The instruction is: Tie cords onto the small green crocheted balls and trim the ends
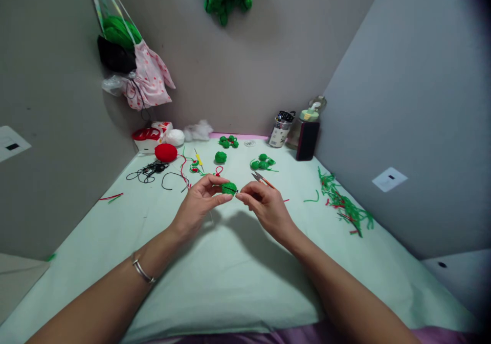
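Note:
Near the middle of the view, my left hand (204, 197) holds a small green crocheted ball (229, 188) between thumb and fingers. A dark line runs across the ball. Close to the ball's right side, my right hand (262, 201) is pinched, with something small and dark at its fingertips, too small to name. A red loop of yarn (219, 170) shows just behind the ball. Scissors (264, 180) with orange handles lie behind my right hand, partly hidden by it.
Green yarn balls (263, 162), a red yarn ball (165, 153) and black cord (149, 171) lie farther back. Yarn scraps (343, 203) are at the right. A phone (308, 140) and a pen cup (280, 132) stand by the wall. A pink bag (148, 78) hangs at the left.

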### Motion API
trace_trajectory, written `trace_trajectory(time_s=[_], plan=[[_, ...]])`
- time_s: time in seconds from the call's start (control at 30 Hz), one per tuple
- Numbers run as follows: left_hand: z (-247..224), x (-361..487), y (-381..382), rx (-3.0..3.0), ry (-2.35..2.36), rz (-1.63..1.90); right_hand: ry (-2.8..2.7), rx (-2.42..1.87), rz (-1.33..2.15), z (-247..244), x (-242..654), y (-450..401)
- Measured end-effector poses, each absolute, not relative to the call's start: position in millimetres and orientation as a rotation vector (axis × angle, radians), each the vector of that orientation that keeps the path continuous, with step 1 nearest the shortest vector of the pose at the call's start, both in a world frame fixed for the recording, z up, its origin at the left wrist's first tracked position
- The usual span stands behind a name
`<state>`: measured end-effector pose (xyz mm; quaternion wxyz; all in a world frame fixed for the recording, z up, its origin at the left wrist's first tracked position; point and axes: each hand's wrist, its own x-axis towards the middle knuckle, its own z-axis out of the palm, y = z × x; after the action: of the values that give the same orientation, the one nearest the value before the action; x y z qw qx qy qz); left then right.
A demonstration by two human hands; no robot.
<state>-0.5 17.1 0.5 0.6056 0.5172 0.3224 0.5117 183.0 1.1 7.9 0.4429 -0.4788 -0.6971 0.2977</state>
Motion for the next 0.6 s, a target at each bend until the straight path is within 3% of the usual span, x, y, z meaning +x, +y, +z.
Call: trace_trajectory(time_s=[0.27, 0.33, 0.5, 0.6], plan=[[-9, 1, 21, 1.306, 0.770, 1.160, -1.488, -1.043, 1.303, 16, 182, -1], [-9, 2, 21, 1.301, 0.780, 1.126, -1.543, -1.053, 1.250, 18, 183, -2], [-10, 2, 20, 1.309, 0.776, 0.971, -1.747, -1.197, 0.721, 19, 187, -1], [-12, 1, 20, 1.312, 0.741, 0.898, -1.704, -1.167, 0.927, 22, 190, 2]])
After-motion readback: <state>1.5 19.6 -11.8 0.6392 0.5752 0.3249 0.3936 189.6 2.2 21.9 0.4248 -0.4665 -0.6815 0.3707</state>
